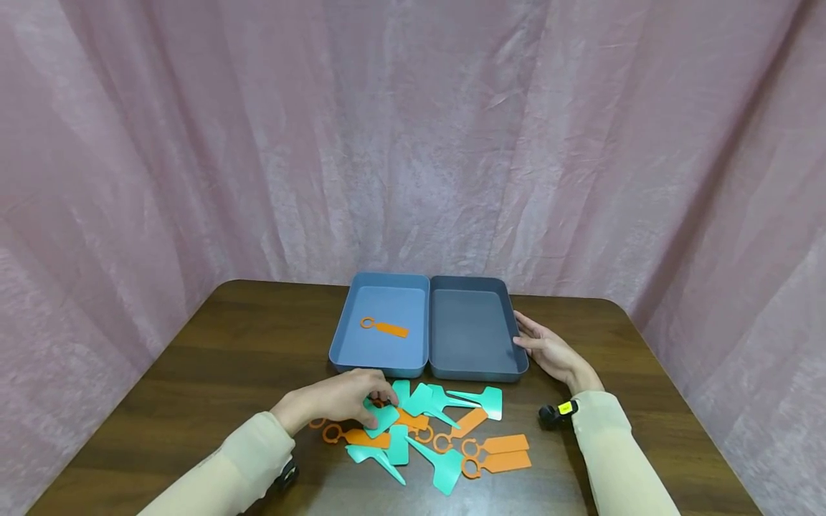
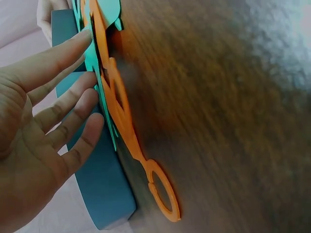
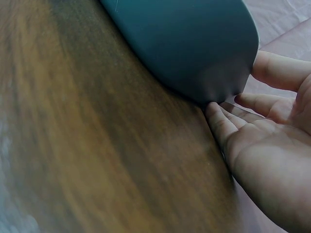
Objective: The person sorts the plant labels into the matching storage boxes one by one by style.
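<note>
A person's two bare hands work over a dark wood surface (image 1: 258,344). The left hand (image 1: 338,401) reaches into a loose pile, its fingers apart and relaxed, gripping nothing; their tips appear to touch a green tag (image 1: 382,421), though overlap makes the contact hard to judge. Around it lie flat orange ring-ended tags (image 1: 510,461) and green T-shaped tags (image 1: 447,473), some overlapping. Just beyond the pile, two shallow trays stand side by side: a light blue tray (image 1: 387,301) holding one orange tag (image 1: 391,330), and a dark gray tray (image 1: 471,322). The right hand (image 1: 551,355) rests extended fingers against the gray tray's outer right side. Behind hangs a pink curtain (image 1: 413,143).
</note>
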A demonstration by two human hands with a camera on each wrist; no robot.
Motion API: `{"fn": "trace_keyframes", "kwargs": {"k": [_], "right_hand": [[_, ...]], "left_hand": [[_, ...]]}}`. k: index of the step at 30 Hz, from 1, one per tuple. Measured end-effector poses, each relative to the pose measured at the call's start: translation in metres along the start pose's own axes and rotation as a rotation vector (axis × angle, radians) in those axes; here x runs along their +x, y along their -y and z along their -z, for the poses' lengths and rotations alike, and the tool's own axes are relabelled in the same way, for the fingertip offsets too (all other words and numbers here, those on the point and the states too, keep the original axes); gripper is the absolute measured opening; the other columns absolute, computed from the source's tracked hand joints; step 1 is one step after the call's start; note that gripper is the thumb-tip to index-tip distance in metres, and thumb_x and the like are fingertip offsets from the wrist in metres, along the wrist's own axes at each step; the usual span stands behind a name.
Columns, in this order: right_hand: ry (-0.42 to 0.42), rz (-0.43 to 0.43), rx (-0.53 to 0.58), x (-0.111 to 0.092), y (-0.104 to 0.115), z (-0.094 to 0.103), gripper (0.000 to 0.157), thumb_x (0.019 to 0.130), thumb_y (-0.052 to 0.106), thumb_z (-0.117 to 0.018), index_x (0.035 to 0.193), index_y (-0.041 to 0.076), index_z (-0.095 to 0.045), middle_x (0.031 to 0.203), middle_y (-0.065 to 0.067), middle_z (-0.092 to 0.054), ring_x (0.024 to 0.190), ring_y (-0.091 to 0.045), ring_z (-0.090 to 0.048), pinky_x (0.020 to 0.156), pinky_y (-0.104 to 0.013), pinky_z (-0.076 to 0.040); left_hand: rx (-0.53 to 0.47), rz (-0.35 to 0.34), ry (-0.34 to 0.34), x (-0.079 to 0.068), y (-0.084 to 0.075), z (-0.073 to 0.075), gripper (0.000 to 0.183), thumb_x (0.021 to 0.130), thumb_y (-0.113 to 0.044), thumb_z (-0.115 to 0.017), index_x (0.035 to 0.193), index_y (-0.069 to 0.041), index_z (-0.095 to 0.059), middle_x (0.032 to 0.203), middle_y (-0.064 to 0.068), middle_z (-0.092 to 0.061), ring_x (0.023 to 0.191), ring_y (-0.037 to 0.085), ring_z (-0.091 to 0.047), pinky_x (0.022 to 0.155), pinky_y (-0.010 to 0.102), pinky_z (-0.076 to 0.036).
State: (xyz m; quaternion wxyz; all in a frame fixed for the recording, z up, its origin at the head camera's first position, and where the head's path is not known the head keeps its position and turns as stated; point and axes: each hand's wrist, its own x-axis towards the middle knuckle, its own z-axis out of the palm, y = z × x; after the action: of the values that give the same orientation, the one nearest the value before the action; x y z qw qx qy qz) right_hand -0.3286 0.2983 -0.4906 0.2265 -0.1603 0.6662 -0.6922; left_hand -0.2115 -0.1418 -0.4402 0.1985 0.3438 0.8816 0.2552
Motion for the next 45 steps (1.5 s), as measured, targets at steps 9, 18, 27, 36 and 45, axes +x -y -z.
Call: {"fn": "trace_keyframes", "kwargs": {"k": [9, 18, 27, 36, 45], "right_hand": [[-0.02, -0.015, 0.036, -0.001, 0.0, -0.002, 0.078, 0.108, 0.002, -0.048, 0.167, 0.009, 0.003, 0.174, -0.015, 0.009, 0.159, -0.035, 0.004, 0.102, -0.016, -0.04], [-0.019, -0.001, 0.046, -0.003, 0.001, -0.002, 0.078, 0.108, 0.002, -0.048, 0.167, 0.009, 0.002, 0.174, -0.016, 0.008, 0.159, -0.035, 0.005, 0.101, -0.016, -0.039], [-0.016, -0.002, 0.038, -0.003, 0.001, -0.003, 0.076, 0.109, 0.001, -0.045, 0.167, 0.009, 0.003, 0.174, -0.015, 0.009, 0.159, -0.034, 0.006, 0.101, -0.015, -0.038], [-0.015, -0.006, 0.052, 0.0, 0.003, -0.003, 0.079, 0.108, 0.002, -0.049, 0.167, 0.008, 0.002, 0.174, -0.014, 0.008, 0.159, -0.034, 0.005, 0.1, -0.013, -0.039], [-0.025, -0.015, 0.029, -0.002, 0.002, -0.003, 0.076, 0.109, 0.001, -0.046, 0.167, 0.009, 0.002, 0.174, -0.014, 0.008, 0.159, -0.034, 0.006, 0.12, -0.031, -0.027]], "left_hand": [[-0.012, 0.025, 0.005, 0.0, -0.003, -0.003, 0.035, 0.088, -0.014, -0.085, 0.12, -0.024, -0.074, 0.109, -0.005, -0.058, 0.102, 0.012, -0.059, 0.09, 0.028, -0.052], [-0.007, 0.006, -0.051, 0.0, -0.002, 0.002, 0.026, 0.088, -0.012, -0.085, 0.103, -0.027, -0.071, 0.102, -0.014, -0.063, 0.097, 0.01, -0.059, 0.088, 0.03, -0.051], [-0.104, -0.009, -0.047, -0.003, -0.002, 0.013, 0.013, 0.096, -0.011, -0.077, 0.098, -0.022, -0.068, 0.091, -0.011, -0.065, 0.085, 0.007, -0.059, 0.079, 0.028, -0.053], [-0.117, -0.05, -0.119, 0.002, -0.005, 0.019, 0.009, 0.102, -0.01, -0.068, 0.108, -0.017, -0.069, 0.095, -0.009, -0.067, 0.088, 0.008, -0.061, 0.081, 0.029, -0.054], [-0.081, -0.11, -0.227, 0.019, -0.016, 0.025, 0.014, 0.102, -0.01, -0.068, 0.113, -0.02, -0.069, 0.097, -0.008, -0.068, 0.091, 0.009, -0.064, 0.08, 0.03, -0.054]]}}
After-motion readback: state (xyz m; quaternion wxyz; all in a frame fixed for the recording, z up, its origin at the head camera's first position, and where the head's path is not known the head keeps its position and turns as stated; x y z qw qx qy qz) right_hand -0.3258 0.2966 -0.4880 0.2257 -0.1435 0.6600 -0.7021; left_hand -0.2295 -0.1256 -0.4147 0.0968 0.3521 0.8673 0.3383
